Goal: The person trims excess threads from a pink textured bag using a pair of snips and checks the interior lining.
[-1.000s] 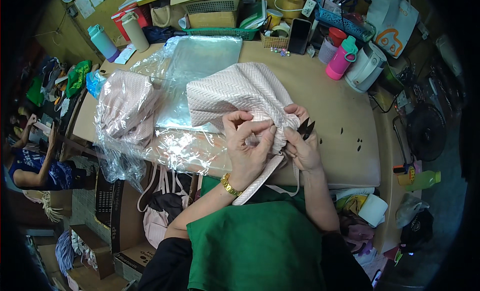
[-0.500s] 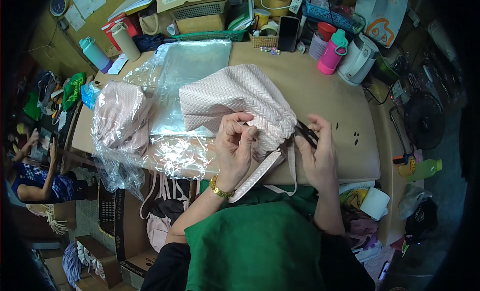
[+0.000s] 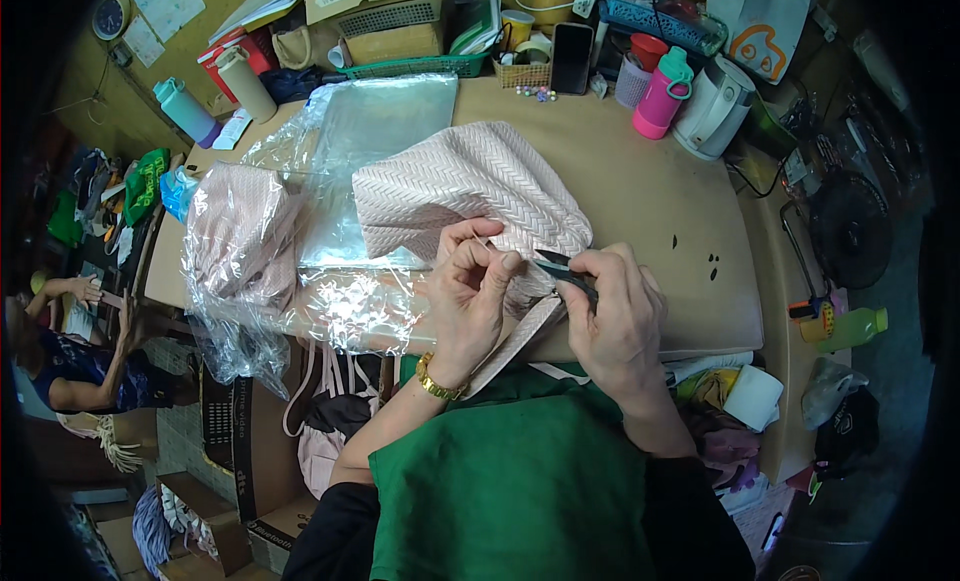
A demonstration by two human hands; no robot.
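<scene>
A pale pink bag with a woven herringbone surface lies slumped on the table in front of me. My left hand is closed in a pinch at the bag's near edge; what sits between thumb and fingertip is too fine to make out. In my right hand is a pair of dark snips, its pointed tip turned left, close to the left fingertips. The fingers cover most of its handles. A narrow pink strap runs from the bag down past my left wrist toward my lap.
Another pink woven bag in clear plastic lies to the left, beside a stack of clear plastic sleeves. Along the back stand a phone, a pink bottle and a kettle. A co-worker is at far left.
My right hand has moved left, bringing the snips from beside the bag to the left fingertips. My left hand keeps its pinch in nearly the same place.
</scene>
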